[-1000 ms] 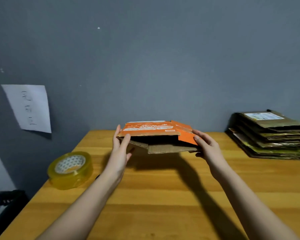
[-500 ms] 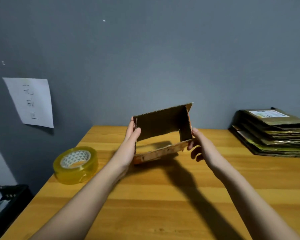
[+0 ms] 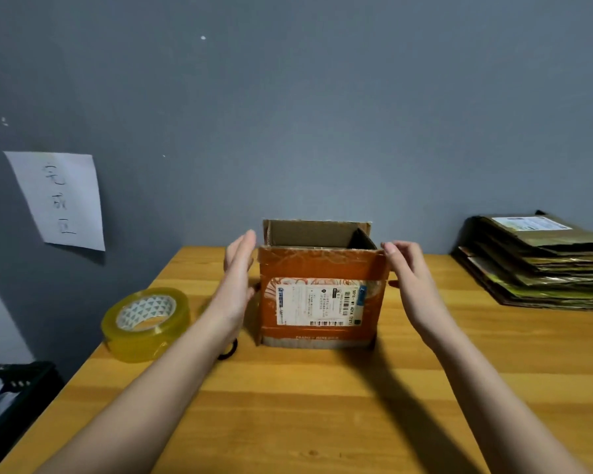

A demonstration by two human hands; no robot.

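Note:
An orange cardboard box (image 3: 319,268) with a white shipping label stands upright on the wooden table (image 3: 322,405), its top open and its flaps raised at the back. My left hand (image 3: 238,271) is at the box's left side with straight fingers, close to or just touching the wall. My right hand (image 3: 408,278) is at the box's right side with loosely bent fingers near the top corner. Neither hand grips the box.
A roll of clear yellowish tape (image 3: 146,323) lies left of the box. A stack of flattened cardboard boxes (image 3: 538,261) sits at the right rear. A small black ring (image 3: 228,352) lies under my left wrist. A paper note (image 3: 62,200) hangs on the grey wall; a dark crate (image 3: 11,391) stands beside the table.
The flattened box that both hands held in the air was opened into shape, turned and set upright on the table. Both hands now flank it with fingers loosened.

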